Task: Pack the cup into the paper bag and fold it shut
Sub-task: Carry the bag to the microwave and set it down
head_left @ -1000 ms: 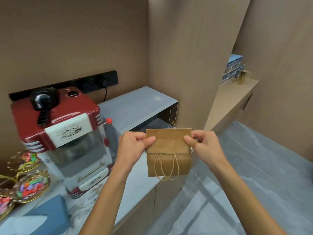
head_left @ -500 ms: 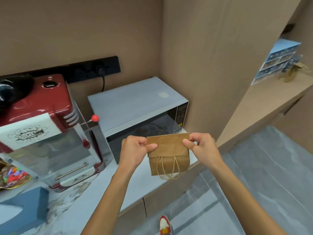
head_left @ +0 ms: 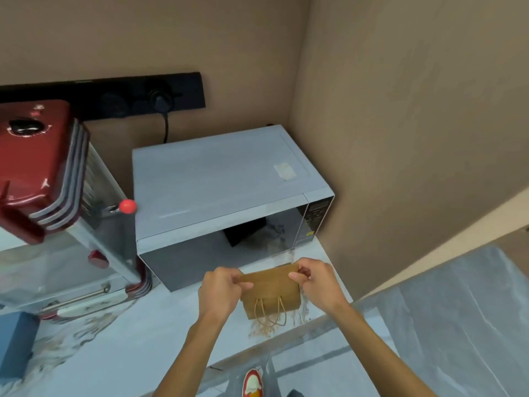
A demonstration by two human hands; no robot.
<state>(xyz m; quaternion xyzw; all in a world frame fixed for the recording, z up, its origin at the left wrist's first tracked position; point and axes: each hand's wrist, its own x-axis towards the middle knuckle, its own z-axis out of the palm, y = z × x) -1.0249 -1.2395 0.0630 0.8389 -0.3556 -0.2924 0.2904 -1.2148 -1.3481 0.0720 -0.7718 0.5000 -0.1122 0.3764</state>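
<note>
Red metal at the far left: the popcorn machine (head_left: pixel 43 173) stands on the counter (head_left: pixel 120 348), its glass-sided cabinet below the red lid and a red knob (head_left: pixel 127 206) projecting from its right side. A blue box (head_left: pixel 15 343) sits at the left edge, in front of the machine. Behind both, a black socket strip (head_left: pixel 114 96) runs along the wall, with one plug in it and a cable dropping behind the microwave (head_left: pixel 223 190). The microwave stands just right of the popcorn machine, door closed, control panel on its right end, against the corner of the wall.

In front of the microwave, your left hand (head_left: pixel 220 293) pinches the left end of the folded top of the paper bag (head_left: pixel 272 293), thumb and fingers closed on the flap. The bag sits upright at the counter near its front edge, top folded over toward you, twine handles hanging down its front face. Whether its base rests on the counter or is held just above it cannot be told. Your right hand (head_left: pixel 317 283) pinches the right end of the same fold, fingers closed on the paper. The cup is not visible; the folded bag hides its contents.

Right of the counter, grey floor (head_left: pixel 443 310) shows, with a red and white shoe (head_left: pixel 252 382) at the bottom edge.
</note>
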